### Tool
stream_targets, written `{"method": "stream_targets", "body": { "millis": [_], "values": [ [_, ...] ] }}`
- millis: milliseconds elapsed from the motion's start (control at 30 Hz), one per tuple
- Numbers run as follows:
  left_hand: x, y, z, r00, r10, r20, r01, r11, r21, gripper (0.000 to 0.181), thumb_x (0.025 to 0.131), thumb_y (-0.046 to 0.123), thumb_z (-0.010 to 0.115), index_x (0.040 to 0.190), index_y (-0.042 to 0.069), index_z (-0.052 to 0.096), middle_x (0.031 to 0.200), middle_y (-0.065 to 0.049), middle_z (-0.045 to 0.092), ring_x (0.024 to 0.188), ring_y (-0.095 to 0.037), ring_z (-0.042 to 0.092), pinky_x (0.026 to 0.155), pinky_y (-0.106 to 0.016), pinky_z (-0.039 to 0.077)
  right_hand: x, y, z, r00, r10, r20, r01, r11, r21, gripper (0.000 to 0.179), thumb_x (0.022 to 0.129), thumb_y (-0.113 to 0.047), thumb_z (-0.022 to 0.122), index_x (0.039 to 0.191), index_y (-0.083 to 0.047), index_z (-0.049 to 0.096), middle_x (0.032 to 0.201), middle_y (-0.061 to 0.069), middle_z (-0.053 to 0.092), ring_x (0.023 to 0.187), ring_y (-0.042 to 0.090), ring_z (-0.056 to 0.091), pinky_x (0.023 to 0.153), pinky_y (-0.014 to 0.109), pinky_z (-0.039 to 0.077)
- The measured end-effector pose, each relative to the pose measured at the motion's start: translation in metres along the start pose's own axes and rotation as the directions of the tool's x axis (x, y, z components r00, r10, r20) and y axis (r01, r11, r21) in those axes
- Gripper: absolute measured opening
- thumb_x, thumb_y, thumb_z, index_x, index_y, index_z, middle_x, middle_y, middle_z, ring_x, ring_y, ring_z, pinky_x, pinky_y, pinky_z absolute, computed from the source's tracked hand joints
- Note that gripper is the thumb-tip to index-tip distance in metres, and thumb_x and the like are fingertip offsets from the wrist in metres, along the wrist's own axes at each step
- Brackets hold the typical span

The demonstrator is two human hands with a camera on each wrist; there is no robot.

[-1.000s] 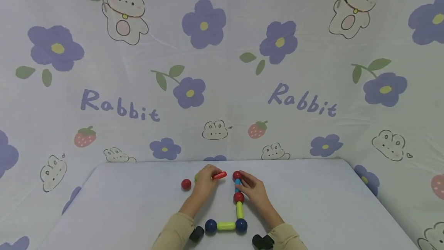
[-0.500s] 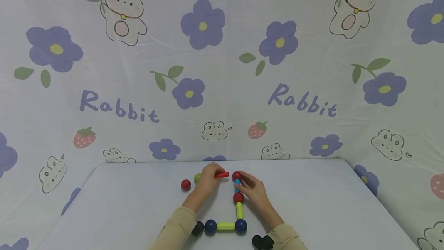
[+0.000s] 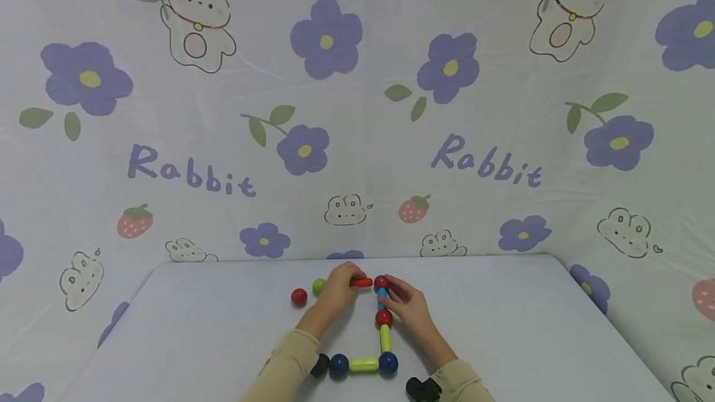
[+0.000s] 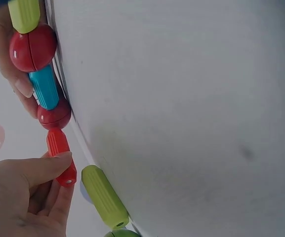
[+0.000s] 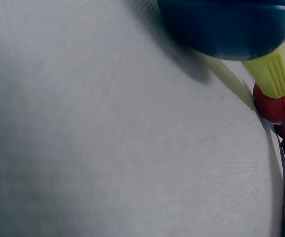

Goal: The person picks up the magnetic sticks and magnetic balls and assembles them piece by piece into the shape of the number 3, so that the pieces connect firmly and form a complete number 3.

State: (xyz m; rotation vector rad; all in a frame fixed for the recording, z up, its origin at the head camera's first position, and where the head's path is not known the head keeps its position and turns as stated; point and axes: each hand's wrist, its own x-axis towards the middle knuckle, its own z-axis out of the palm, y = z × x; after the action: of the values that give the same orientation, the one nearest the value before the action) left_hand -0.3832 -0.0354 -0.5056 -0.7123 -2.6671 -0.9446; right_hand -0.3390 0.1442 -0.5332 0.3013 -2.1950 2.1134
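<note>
My left hand (image 3: 338,290) pinches a red magnetic stick (image 4: 58,143) between thumb and fingers. The stick's far end meets the end red ball (image 4: 54,116) in the left wrist view; in the head view it points at that ball from the left. My right hand (image 3: 412,310) holds the blue stick (image 3: 382,298), its fingers reaching beside the end ball. Below the blue stick come another red ball (image 3: 383,318), a yellow-green stick (image 3: 385,339) and a dark blue ball (image 3: 388,363). A second yellow-green stick (image 3: 364,364) runs left to another dark blue ball (image 3: 339,365).
Left of my left hand lie a loose red ball (image 3: 298,297) and a green ball (image 3: 319,286). A green stick (image 4: 105,197) joins the green ball in the left wrist view. Black wrist devices (image 3: 423,389) sit near both sleeves on the white table (image 3: 530,327).
My left hand has moved right, bringing the red stick up to the end red ball and levelling it. The green ball has come into sight. My right hand has stayed put.
</note>
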Motion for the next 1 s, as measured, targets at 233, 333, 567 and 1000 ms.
{"method": "stream_targets", "body": {
  "millis": [233, 333, 567, 1000],
  "values": [
    [0.0025, -0.0013, 0.0046, 0.999, 0.042, -0.003, -0.042, 0.999, 0.026, 0.025, 0.071, -0.010, 0.068, 0.091, 0.004, 0.066, 0.087, -0.002, 0.059, 0.086, -0.016, 0.055, 0.079, -0.028, 0.044, -0.0061, -0.0116, 0.0023, 1.000, 0.005, 0.009, -0.005, 1.000, -0.005, 0.055, 0.078, 0.002, 0.066, 0.127, 0.006, 0.043, 0.131, 0.022, 0.040, 0.121, 0.032, 0.036, 0.094, 0.033, 0.033],
    [0.0035, -0.0031, 0.0070, 0.998, 0.055, -0.014, -0.055, 0.998, 0.042, 0.025, 0.070, -0.010, 0.068, 0.089, 0.005, 0.067, 0.085, -0.001, 0.059, 0.084, -0.015, 0.054, 0.078, -0.027, 0.045, -0.0058, -0.0091, 0.0023, 1.000, -0.019, 0.010, 0.019, 1.000, -0.011, 0.056, 0.077, 0.001, 0.067, 0.127, 0.006, 0.043, 0.130, 0.022, 0.041, 0.121, 0.033, 0.037, 0.093, 0.034, 0.034],
    [0.0043, -0.0040, 0.0087, 0.999, 0.047, -0.014, -0.047, 0.998, 0.036, 0.025, 0.069, -0.010, 0.068, 0.088, 0.005, 0.067, 0.085, 0.000, 0.059, 0.084, -0.015, 0.054, 0.077, -0.027, 0.045, -0.0062, -0.0100, 0.0020, 0.996, -0.079, 0.051, 0.082, 0.994, -0.070, 0.055, 0.079, 0.003, 0.064, 0.129, 0.005, 0.042, 0.134, 0.021, 0.037, 0.122, 0.032, 0.034, 0.096, 0.038, 0.030],
    [-0.0029, -0.0040, 0.0026, 0.999, 0.004, -0.036, -0.004, 1.000, 0.009, 0.030, 0.074, -0.003, 0.068, 0.100, 0.009, 0.065, 0.100, -0.002, 0.059, 0.098, -0.018, 0.052, 0.087, -0.033, 0.041, -0.0068, -0.0114, 0.0030, 0.998, -0.048, 0.036, 0.051, 0.995, -0.081, 0.054, 0.079, 0.001, 0.065, 0.128, 0.004, 0.043, 0.134, 0.020, 0.038, 0.123, 0.032, 0.033, 0.096, 0.038, 0.031]
  ]
}}
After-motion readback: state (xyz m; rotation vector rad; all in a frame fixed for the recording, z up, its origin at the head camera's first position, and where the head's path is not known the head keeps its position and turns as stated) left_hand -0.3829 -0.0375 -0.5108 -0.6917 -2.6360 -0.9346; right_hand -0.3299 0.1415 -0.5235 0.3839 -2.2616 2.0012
